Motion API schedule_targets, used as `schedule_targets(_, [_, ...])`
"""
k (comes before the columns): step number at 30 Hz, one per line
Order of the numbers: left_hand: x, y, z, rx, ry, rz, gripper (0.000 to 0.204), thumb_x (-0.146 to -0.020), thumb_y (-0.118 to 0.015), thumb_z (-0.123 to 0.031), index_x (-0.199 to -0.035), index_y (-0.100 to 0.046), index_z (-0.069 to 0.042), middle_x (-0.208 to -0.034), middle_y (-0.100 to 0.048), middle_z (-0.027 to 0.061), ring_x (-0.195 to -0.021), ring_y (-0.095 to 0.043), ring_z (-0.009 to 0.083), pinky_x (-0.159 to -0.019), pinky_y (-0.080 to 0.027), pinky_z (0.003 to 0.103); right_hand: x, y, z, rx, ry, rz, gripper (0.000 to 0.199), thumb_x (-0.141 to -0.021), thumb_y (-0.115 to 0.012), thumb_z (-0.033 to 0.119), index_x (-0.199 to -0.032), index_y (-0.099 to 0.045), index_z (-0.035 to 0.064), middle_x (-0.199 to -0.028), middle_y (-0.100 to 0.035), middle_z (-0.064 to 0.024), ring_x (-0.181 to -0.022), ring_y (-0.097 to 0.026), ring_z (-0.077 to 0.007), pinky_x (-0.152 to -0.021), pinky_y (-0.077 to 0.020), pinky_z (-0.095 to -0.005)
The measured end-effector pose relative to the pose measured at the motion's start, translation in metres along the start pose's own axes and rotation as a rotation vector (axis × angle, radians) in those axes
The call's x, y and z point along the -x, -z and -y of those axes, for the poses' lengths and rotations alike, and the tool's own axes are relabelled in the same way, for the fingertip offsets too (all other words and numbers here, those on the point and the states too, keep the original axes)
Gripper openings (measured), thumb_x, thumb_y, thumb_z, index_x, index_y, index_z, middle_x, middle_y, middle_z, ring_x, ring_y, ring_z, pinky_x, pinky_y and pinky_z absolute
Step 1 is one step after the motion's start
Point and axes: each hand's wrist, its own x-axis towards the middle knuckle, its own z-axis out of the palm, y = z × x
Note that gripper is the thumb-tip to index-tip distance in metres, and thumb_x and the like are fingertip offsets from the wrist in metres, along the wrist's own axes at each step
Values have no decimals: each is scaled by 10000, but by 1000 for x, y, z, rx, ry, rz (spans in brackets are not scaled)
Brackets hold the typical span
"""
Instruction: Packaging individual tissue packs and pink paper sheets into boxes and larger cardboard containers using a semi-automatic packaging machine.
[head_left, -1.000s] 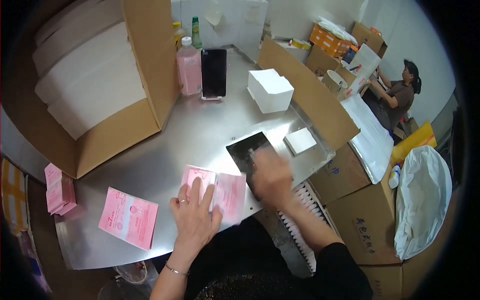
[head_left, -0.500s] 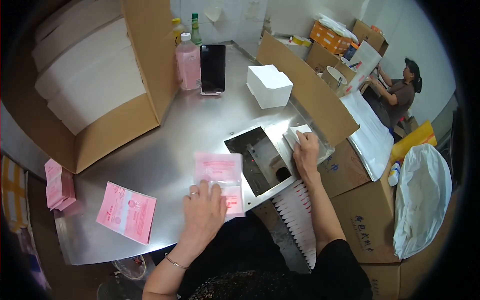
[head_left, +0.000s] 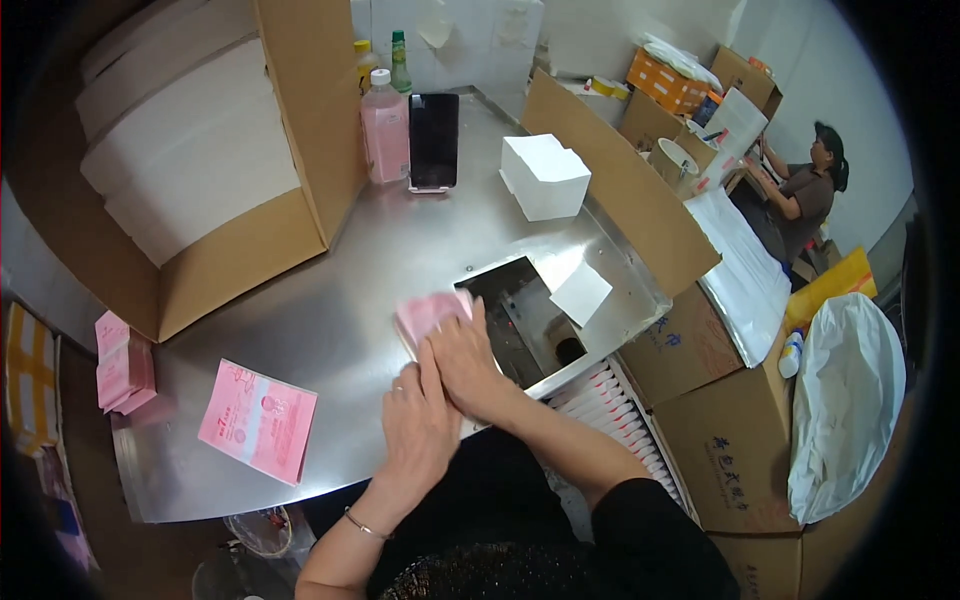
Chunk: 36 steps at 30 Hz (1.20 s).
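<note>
Fig.: both hands pressed on a pink packet at the near edge of the steel table. The right hand lies flat w/ fingers extended, palm down on the packet; the left hand sits just behind and partly under it, fingers straight & together, also flat, nothing pinched in either. The packet pokes out beyond the fingertips, i.e. away from the person and slightly left; its long axis can't be told (blurred, mostly covered). R hand is the nearer one to it. Just right of the packet: a rectangular opening in the tabletop, dark inside, w/ a white sheet at its far corner. Below the table edge, right: a carton packed w/ upright pink-and-white packets in rows. Left: a second pink packet lying flat, well apart. Far left: large cardboard box holding white stacked sheets.
</note>
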Motion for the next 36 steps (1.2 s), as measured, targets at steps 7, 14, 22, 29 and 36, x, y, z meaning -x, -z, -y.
schedule_targets(7, [36,45,53,20,52,-33,363,-775,-661,-83,-1135,-661,-37,-1124,-554,197,-1019,-522,390,-901,-420,510,22,-2,-80,-222,-451,3,183,-880,-555,149,-788,-669,41,-773,-685,-165,-774,-672,-416,-720,-541,-491])
schedule_targets(14, [73,71,112,-717,704,-194,532,-903,-544,-164,-1427,-491,-90,-1543,-319,253,-1420,-262,489,-1104,-205,653,47,58,-84,462,-226,-482,194,-830,-677,148,-978,-625,33,-767,-603,-125,-781,-612,-312,-675,-478,-392])
schedule_targets(22, [47,84,117,-413,555,-196,514,-943,-557,-168,-1441,-459,-85,-1488,-397,216,-1407,-314,416,-1140,-191,593,22,86,-175,-166,-577,-684,148,-882,-662,132,-872,-701,-11,-830,-618,-139,-824,-600,-292,-728,-468,-406])
schedule_targets(29, [56,85,126,-256,487,-189,135,-874,-608,-47,-1001,-561,-44,-949,-513,126,-938,-458,310,-1000,-296,472,-103,96,-222,521,-249,-725,230,-888,-668,248,-825,-750,43,-855,-652,-134,-816,-604,-304,-753,-456,-447])
schedule_targets(36, [67,86,132,-305,508,-229,110,-871,-590,-33,-980,-579,-45,-963,-523,127,-957,-464,312,-1008,-294,483,-136,79,-227,257,-412,-597,378,-922,-594,384,-742,-749,89,-834,-689,-135,-858,-636,-312,-772,-434,-465])
